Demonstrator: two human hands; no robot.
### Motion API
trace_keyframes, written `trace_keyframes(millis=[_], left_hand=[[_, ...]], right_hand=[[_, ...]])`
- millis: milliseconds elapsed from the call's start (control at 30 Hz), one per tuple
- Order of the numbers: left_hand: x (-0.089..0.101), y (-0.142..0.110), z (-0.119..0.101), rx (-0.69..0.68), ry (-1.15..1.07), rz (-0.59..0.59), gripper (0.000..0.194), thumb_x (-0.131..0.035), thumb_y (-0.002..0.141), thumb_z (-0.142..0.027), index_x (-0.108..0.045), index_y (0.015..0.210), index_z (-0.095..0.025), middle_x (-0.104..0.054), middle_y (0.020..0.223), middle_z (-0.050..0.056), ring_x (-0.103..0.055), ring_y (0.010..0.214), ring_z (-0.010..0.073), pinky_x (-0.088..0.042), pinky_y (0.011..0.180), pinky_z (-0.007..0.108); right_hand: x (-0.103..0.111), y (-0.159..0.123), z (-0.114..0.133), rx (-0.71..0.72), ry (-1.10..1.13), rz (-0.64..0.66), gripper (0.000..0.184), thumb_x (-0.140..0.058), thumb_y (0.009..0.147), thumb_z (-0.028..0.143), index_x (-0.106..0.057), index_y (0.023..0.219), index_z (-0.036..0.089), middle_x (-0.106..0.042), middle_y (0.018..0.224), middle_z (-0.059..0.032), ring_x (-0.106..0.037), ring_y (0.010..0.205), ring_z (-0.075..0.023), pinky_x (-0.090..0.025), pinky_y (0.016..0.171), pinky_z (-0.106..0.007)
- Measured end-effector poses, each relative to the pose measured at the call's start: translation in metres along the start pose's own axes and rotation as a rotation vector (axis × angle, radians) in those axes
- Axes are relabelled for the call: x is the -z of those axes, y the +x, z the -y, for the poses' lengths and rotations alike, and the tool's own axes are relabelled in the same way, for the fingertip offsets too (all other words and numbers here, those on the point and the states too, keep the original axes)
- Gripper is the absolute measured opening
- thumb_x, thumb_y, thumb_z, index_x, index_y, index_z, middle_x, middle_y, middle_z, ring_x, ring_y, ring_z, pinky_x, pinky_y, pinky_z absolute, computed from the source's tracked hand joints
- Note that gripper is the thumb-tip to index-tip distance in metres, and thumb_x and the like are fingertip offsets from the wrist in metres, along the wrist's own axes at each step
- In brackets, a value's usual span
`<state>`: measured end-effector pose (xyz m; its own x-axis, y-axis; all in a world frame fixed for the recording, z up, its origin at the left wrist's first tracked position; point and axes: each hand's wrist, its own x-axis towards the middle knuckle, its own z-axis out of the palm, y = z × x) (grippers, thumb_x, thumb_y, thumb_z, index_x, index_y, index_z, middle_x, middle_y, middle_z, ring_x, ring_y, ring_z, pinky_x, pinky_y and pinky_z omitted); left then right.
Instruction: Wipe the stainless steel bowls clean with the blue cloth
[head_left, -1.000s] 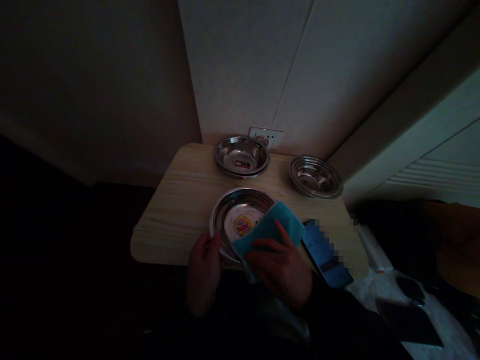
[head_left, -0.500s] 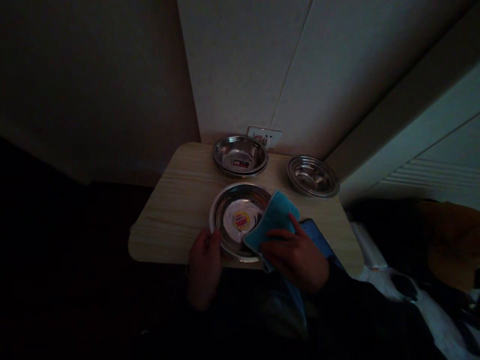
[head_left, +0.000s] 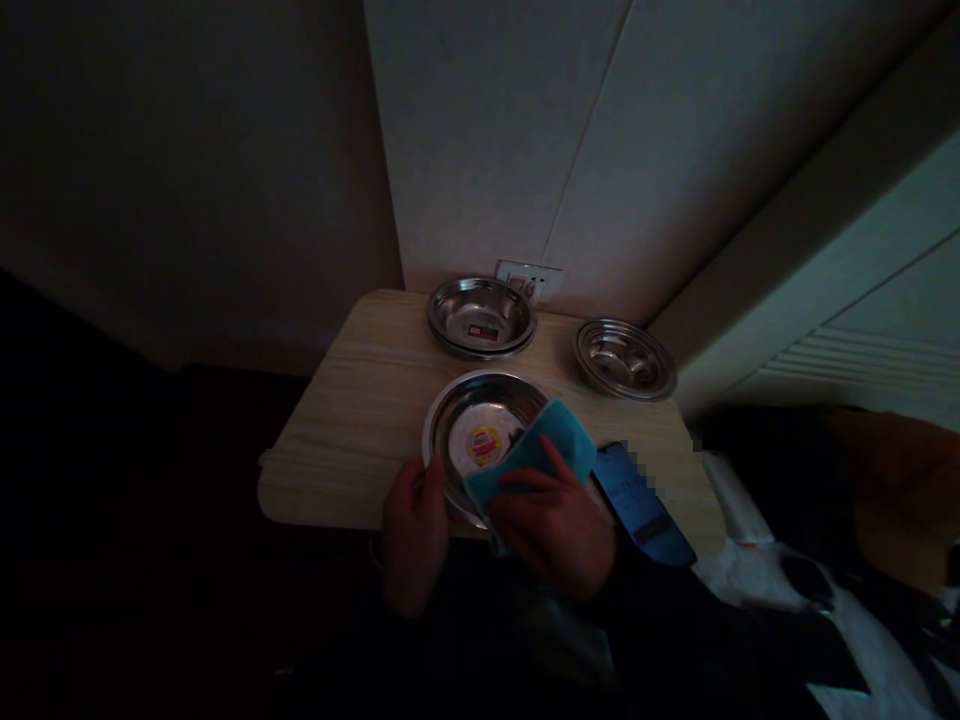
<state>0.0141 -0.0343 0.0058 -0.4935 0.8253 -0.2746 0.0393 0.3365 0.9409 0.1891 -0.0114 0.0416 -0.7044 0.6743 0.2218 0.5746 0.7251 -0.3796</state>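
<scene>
A steel bowl (head_left: pixel 469 415) with a round yellow and red sticker inside stands near the front edge of a small light wooden table (head_left: pixel 360 420). My left hand (head_left: pixel 412 530) grips the bowl's near left rim with its fingers closed. My right hand (head_left: pixel 555 525) presses a teal cloth (head_left: pixel 540 450) onto the bowl's right rim and inner side, fingers bent over the cloth. The room is dim.
Two more steel bowl stacks stand at the back: one (head_left: pixel 481 315) in the middle with a sticker, one (head_left: pixel 624 357) at the right. A wall socket (head_left: pixel 529 278) is behind them. A blue phone (head_left: pixel 641 503) lies at the table's right front. Bedding lies lower right.
My right hand with the cloth slid right along the bowl half a second ago and has come back left and nearer. The left hand stays on the rim.
</scene>
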Motion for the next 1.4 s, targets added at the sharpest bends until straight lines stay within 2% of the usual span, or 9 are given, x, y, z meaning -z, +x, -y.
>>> trace_keyframes(millis=[133,400,567,767,933,1167,1300,1400], left_hand=[[0.003,-0.001,0.003,0.056,-0.053,0.015,0.033,-0.051,0.078,-0.051,-0.051,0.066,-0.02,-0.05,0.053,-0.005,-0.047,0.052,0.0119,-0.035,0.048,0.022],[0.004,0.003,0.001,0.023,-0.055,-0.002,0.033,-0.051,0.078,-0.05,-0.05,0.066,-0.02,-0.049,0.053,-0.005,-0.046,0.05,0.0119,-0.034,0.046,0.023],[0.004,0.002,0.002,-0.021,-0.039,-0.005,0.034,-0.051,0.079,-0.05,-0.05,0.064,-0.02,-0.049,0.053,-0.005,-0.046,0.052,0.0116,-0.034,0.049,0.022],[0.001,0.003,0.005,0.035,-0.091,0.005,0.032,-0.052,0.078,-0.049,-0.052,0.068,-0.02,-0.05,0.055,-0.005,-0.047,0.052,0.0123,-0.035,0.048,0.023],[0.0,0.003,0.0,0.022,-0.078,-0.008,0.031,-0.052,0.079,-0.047,-0.051,0.065,-0.019,-0.05,0.055,-0.005,-0.047,0.053,0.0122,-0.034,0.049,0.023],[0.0,0.004,0.001,0.044,-0.081,-0.023,0.032,-0.052,0.078,-0.049,-0.053,0.067,-0.019,-0.052,0.057,-0.004,-0.047,0.054,0.0125,-0.036,0.049,0.023],[-0.001,0.004,0.0,0.042,-0.081,-0.01,0.032,-0.052,0.078,-0.048,-0.053,0.067,-0.019,-0.052,0.058,-0.004,-0.048,0.055,0.0125,-0.035,0.049,0.023],[-0.001,0.005,0.002,0.039,-0.108,-0.023,0.032,-0.052,0.077,-0.049,-0.052,0.067,-0.019,-0.049,0.055,-0.005,-0.046,0.052,0.012,-0.034,0.047,0.023]], right_hand=[[0.002,-0.002,-0.002,0.003,-0.023,-0.002,0.014,-0.055,0.086,0.018,-0.066,0.092,0.024,-0.073,0.079,0.0009,-0.063,0.099,-0.018,-0.006,0.112,-0.051],[0.003,-0.005,-0.002,0.004,0.004,-0.016,0.015,-0.054,0.086,0.018,-0.065,0.093,0.024,-0.073,0.083,0.0017,-0.063,0.099,-0.0173,-0.006,0.113,-0.05],[0.01,-0.006,-0.009,-0.009,-0.053,0.024,0.016,-0.054,0.087,0.017,-0.066,0.096,0.024,-0.073,0.088,0.0,-0.062,0.1,-0.0198,-0.002,0.112,-0.054],[-0.001,0.004,0.004,0.015,-0.022,0.015,0.012,-0.055,0.086,0.019,-0.066,0.089,0.024,-0.073,0.082,0.0024,-0.062,0.099,-0.017,-0.005,0.113,-0.05],[0.01,-0.002,-0.002,0.005,-0.075,0.012,0.015,-0.055,0.086,0.016,-0.065,0.094,0.023,-0.073,0.086,0.0017,-0.062,0.1,-0.0189,-0.003,0.113,-0.052],[0.003,-0.007,-0.002,0.029,-0.016,-0.044,0.017,-0.053,0.089,0.019,-0.064,0.1,0.026,-0.073,0.087,0.002,-0.063,0.099,-0.0171,-0.006,0.113,-0.052],[0.011,-0.01,-0.008,0.026,-0.044,-0.018,0.016,-0.052,0.089,0.018,-0.065,0.099,0.023,-0.073,0.094,-0.0002,-0.063,0.1,-0.0203,-0.003,0.112,-0.055],[0.004,-0.002,0.0,0.031,-0.001,-0.015,0.015,-0.053,0.088,0.017,-0.065,0.094,0.023,-0.074,0.088,0.0012,-0.063,0.099,-0.0191,-0.002,0.113,-0.052]])
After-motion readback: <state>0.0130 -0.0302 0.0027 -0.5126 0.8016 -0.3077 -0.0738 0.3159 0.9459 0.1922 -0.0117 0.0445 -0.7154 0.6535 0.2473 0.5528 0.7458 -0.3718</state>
